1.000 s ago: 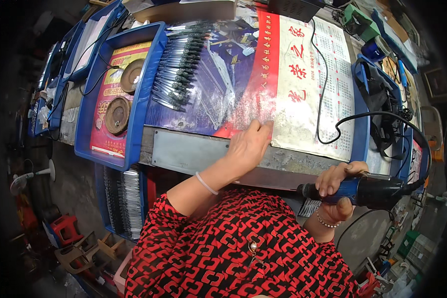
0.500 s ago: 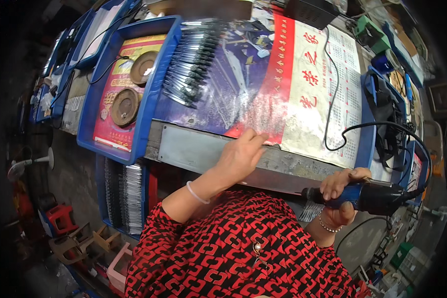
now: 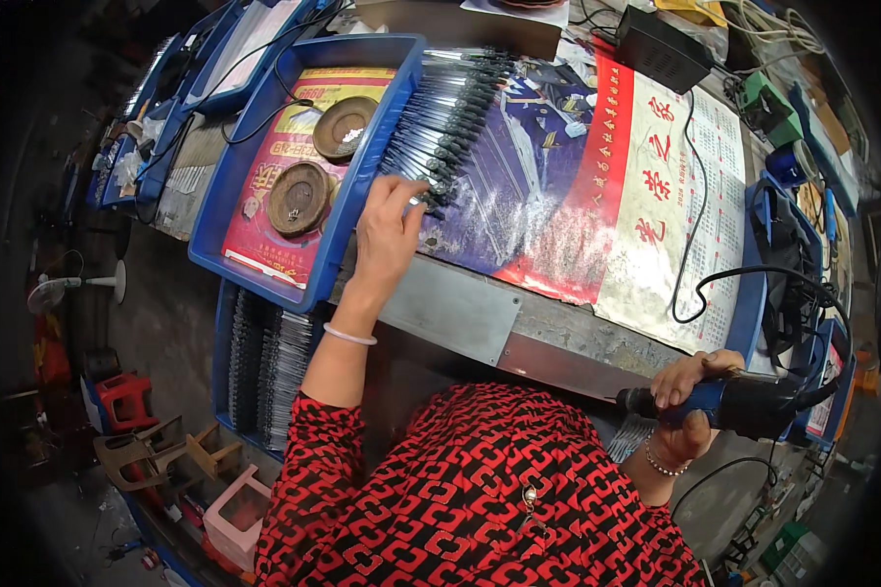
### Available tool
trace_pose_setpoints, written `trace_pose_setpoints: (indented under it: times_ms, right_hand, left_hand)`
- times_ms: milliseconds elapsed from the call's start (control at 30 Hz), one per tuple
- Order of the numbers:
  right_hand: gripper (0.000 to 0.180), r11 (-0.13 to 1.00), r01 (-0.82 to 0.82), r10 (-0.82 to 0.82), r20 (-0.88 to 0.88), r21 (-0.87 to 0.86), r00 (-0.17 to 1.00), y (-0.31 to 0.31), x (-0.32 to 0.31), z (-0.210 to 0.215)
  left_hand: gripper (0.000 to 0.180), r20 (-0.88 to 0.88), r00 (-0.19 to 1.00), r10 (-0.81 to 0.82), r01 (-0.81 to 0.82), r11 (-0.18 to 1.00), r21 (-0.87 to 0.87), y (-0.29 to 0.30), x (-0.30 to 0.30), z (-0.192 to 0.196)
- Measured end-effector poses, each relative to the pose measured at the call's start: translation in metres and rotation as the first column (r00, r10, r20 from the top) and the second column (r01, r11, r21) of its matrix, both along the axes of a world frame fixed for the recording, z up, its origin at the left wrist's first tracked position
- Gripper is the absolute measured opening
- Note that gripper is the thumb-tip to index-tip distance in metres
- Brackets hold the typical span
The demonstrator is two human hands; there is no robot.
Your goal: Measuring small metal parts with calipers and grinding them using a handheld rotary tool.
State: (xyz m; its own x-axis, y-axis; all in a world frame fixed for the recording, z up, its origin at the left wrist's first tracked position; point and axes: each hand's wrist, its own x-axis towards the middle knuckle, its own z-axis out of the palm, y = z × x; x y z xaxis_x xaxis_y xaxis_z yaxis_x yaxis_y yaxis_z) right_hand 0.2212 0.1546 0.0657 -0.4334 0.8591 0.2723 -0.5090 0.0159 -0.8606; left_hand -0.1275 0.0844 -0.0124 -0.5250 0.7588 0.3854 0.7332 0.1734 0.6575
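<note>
My left hand [image 3: 387,230] is at the near end of a row of slender metal pieces with dark ends [image 3: 450,112] lying side by side on the table. Its fingers are curled in a pinch; what they hold is too small or hidden to make out. Just left stands a blue tray [image 3: 354,207] with two round brown dishes in it, a near one [image 3: 299,199] and a far one [image 3: 344,127], both with small bits inside. At the table's front right, my right hand [image 3: 690,391] grips a corded electric screwdriver [image 3: 749,406], black and blue, its tip pointing left.
A printed poster [image 3: 548,225] and a calendar sheet [image 3: 656,274] cover the tabletop. The tool's black cable [image 3: 744,271] loops at the right. A black box [image 3: 661,51] stands at the back. Below the table's left edge, a blue bin [image 3: 222,367] holds similar metal pieces.
My left hand has moved left, from the table's front edge to the row of metal pieces. The right hand keeps its grip on the screwdriver. The view has shifted slightly.
</note>
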Motion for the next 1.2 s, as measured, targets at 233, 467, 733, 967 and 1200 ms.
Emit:
trace_pose_setpoints:
  times_ms: [233,467,733,967,1200]
  right_hand:
    - [0.054,0.999,0.030,-0.030,0.016,0.013,0.999,-0.001,-0.001,0.003]
    - [0.055,0.998,0.059,-0.058,0.024,-0.018,0.998,0.000,0.002,0.001]
    - [0.056,1.000,-0.012,0.012,0.010,-0.017,1.000,0.008,0.004,-0.005]
    - [0.057,0.999,-0.018,0.016,-0.038,-0.034,0.999,0.012,0.010,-0.009]
    - [0.059,0.996,0.028,-0.030,-0.020,-0.081,0.999,0.005,0.013,-0.010]
  left_hand:
    - [0.022,-0.279,0.943,-0.179,0.153,0.982,-0.110,0.022,-0.013,0.004]
    - [0.021,-0.223,0.966,-0.128,0.126,0.992,-0.024,0.022,-0.028,0.009]
    - [0.019,-0.479,0.821,-0.309,0.132,0.920,-0.368,0.030,-0.026,0.018]
    - [0.023,-0.518,0.621,-0.588,0.166,0.745,-0.646,0.036,-0.043,0.039]
    - [0.014,-0.464,0.515,-0.721,0.277,0.652,-0.706,0.052,-0.060,0.040]
